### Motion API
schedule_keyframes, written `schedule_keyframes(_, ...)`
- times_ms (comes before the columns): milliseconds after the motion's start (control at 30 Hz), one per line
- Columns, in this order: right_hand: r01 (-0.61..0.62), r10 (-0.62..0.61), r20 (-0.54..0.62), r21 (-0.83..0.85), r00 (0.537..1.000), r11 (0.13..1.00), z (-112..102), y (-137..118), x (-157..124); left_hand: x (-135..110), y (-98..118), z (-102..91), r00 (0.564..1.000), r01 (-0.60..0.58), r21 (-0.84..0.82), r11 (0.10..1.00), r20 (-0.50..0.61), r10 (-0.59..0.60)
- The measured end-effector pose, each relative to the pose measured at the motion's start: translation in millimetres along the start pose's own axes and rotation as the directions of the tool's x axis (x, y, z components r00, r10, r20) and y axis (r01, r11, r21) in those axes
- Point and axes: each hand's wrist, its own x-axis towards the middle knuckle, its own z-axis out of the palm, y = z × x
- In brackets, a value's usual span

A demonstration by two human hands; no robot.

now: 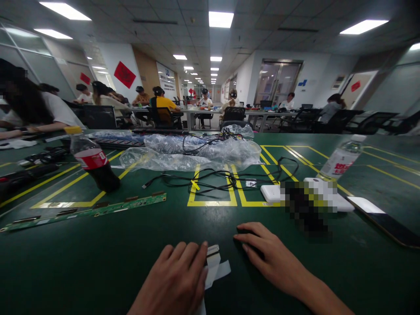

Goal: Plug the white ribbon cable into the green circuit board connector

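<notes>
the left hand (179,273) is nearer to the white, flat, ribbon-like strip (214,264), which lies along its right side on the dark green table (223,221), long axis running near to far. that hand's fingers are bunched; whether they pinch the strip, i cannot tell. the right hand (271,251), fingers loosely spread, holds nothing.

I see free desk (203,225) between my left hand (179,273) and the cables (231,180), a gap I could thread between strip (213,264) and right hand (267,247), board (131,204) across the way ahead-left, cola (98,168) standing behind it, white box (271,194) and phone (389,223) crowding the right.
</notes>
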Motion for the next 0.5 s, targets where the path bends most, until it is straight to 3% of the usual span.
schedule_keyframes(100, -0.001, 0.001, 0.020, 0.000, 1.000, 1.000, -1.5, -1.7, -0.2, 1.3, -53.5, -3.1, 0.969, 0.245, 0.005, 0.969, 0.024, -0.246)
schedule_keyframes(200, 0.006, -0.006, 0.021, 0.006, 1.000, 1.000, -1.6, -1.3, -0.6, -9.2, -127.4, 1.1, 0.877, 0.479, 0.046, 0.877, 0.018, -0.480)
schedule_keyframes(333, 0.006, -0.007, 0.018, 0.016, 1.000, 1.000, -1.0, 0.9, -1.2, -42.7, -212.3, 6.6, 0.737, 0.673, 0.068, 0.737, 0.035, -0.675)
schedule_keyframes(400, 0.004, -0.004, 0.023, 0.015, 1.000, 1.000, -1.4, 0.7, -1.5, -57.2, -235.8, 9.5, 0.707, 0.702, 0.058, 0.710, 0.061, -0.704)
schedule_keyframes(500, -0.007, 0.006, 0.031, 0.016, 1.000, 1.000, -2.7, -0.7, -1.8, -64.4, -244.5, 15.3, 0.734, 0.676, 0.020, 0.737, 0.070, -0.675)
